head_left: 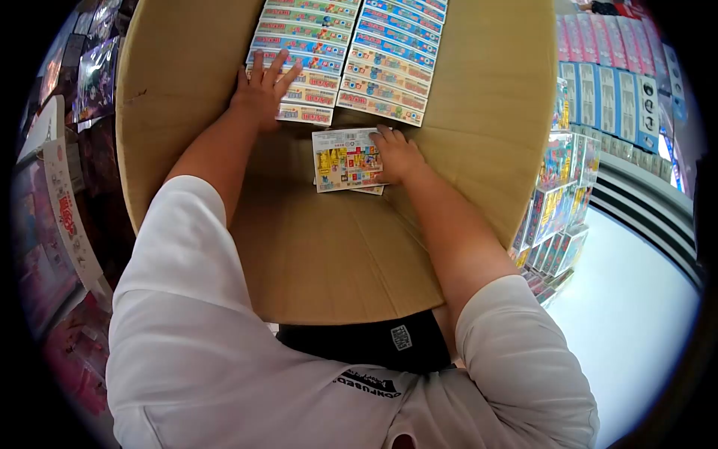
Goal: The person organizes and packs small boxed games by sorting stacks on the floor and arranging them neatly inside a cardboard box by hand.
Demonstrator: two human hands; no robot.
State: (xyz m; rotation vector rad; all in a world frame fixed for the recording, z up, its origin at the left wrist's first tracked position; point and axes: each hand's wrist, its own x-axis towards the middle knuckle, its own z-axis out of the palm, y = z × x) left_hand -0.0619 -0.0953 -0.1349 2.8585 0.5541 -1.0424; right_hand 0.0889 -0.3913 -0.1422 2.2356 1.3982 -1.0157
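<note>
Inside a large cardboard carton, two rows of thin printed boxes stand packed side by side, a left row and a right row. My left hand lies with fingers spread over the near left side of the left row. Below the rows, a flat printed box lies face up, with the edge of another thin piece showing under it. My right hand rests on this box's right side, its fingers bent over the edge; the thumb is hard to make out.
Stacks of wrapped colourful boxes stand right of the carton. Beyond them is a shelf of blue-and-white boxes with pink packages above. Shelved packaged goods line the left side. White floor shows at the right.
</note>
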